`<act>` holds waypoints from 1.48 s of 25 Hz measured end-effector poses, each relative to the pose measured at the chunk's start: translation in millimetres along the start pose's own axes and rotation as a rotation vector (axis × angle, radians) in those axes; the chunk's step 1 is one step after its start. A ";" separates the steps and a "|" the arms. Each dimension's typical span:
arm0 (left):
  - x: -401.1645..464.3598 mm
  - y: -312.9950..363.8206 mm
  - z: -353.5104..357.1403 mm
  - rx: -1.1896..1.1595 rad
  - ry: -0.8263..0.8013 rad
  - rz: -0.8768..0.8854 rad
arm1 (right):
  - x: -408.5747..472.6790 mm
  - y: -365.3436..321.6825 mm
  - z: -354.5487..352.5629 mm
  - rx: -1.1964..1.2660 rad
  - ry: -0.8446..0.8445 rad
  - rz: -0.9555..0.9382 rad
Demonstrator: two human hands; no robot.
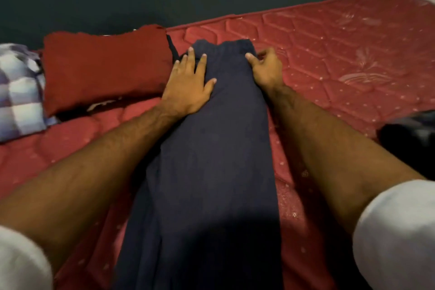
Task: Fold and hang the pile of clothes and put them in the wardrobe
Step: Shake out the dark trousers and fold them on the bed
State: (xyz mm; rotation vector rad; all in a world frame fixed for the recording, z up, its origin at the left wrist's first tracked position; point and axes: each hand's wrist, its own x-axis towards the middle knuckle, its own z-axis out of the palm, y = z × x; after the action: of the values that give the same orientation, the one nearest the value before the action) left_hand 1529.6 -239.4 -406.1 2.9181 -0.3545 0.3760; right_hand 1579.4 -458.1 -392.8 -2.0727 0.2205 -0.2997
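Currently navy trousers point(211, 148) are laid lengthwise on the red mattress point(341, 59). Left hand point(190, 85) is pressed flat, fingers straight, on the far end's left side; the right edge there is pinched by the right hand point(266, 70). Folded red garment point(106, 66) is seen left, just beside.

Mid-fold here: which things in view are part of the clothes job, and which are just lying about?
Job:
navy garment, laid lengthwise on the mattress
left hand, flat on it
right hand, gripping its far right edge
red folded cloth
checked cloth

Lying about:
red mattress
dark item at the right edge, too dim to identify
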 end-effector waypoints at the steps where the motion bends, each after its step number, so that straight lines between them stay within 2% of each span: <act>1: 1.4 -1.7 1.0 -0.005 -0.011 0.007 | -0.9 -1.4 -1.8 0.015 -0.013 0.011; 6: -21.2 3.5 -34.0 -0.099 -0.260 0.019 | -50.0 -10.6 -28.7 0.383 -0.191 0.285; 9: -105.2 12.4 -64.0 -0.367 -0.198 -0.043 | -114.6 -19.5 -47.5 0.481 -0.240 0.368; 13: -261.2 24.8 -103.2 -0.649 0.075 -0.361 | -206.4 -12.5 -72.8 0.465 -0.266 0.438; 14: -291.0 31.0 -113.8 -0.759 0.094 -0.448 | -230.6 -13.7 -78.7 0.456 -0.292 0.449; 17: -370.9 63.2 -151.0 -1.018 0.006 -0.604 | -318.2 -19.1 -99.7 0.483 -0.328 0.489; 20: -448.7 84.3 -169.9 -1.005 -0.103 -0.591 | -418.1 -26.6 -121.5 0.443 -0.418 0.517; 22: -490.9 89.8 -176.9 -0.879 -0.164 -0.541 | -480.5 -24.0 -132.2 0.385 -0.444 0.561; 24: -517.5 89.9 -189.1 -0.825 -0.136 -0.546 | -522.9 -25.4 -142.9 0.349 -0.407 0.539; 28: -559.7 88.7 -216.9 -0.917 -0.037 -0.672 | -572.8 -34.2 -178.6 0.177 -0.350 0.539; 31: -589.0 89.3 -221.3 -0.915 -0.144 -0.601 | -606.5 -47.6 -193.4 0.159 -0.382 0.447; 32: -596.5 90.8 -222.5 -0.889 -0.175 -0.551 | -617.3 -49.6 -193.1 0.003 -0.356 0.316; 34: -610.4 95.3 -223.3 -0.932 -0.244 -0.536 | -642.0 -62.5 -193.0 -0.486 -0.261 -0.057; 35: -617.8 99.8 -227.1 -0.957 -0.260 -0.557 | -657.1 -72.8 -191.8 -0.605 -0.250 -0.230; 36: -625.9 102.6 -229.1 -0.964 -0.276 -0.563 | -671.9 -84.4 -189.5 -0.616 -0.342 -0.306; 37: -635.7 107.2 -233.3 -0.973 -0.291 -0.549 | -688.6 -97.5 -186.6 -0.570 -0.505 -0.273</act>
State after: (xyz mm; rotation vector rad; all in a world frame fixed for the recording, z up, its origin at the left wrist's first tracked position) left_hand 852.0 -159.9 -339.6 1.9693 0.2007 -0.2536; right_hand 870.2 -372.3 -302.3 -2.6663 -0.3231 0.1548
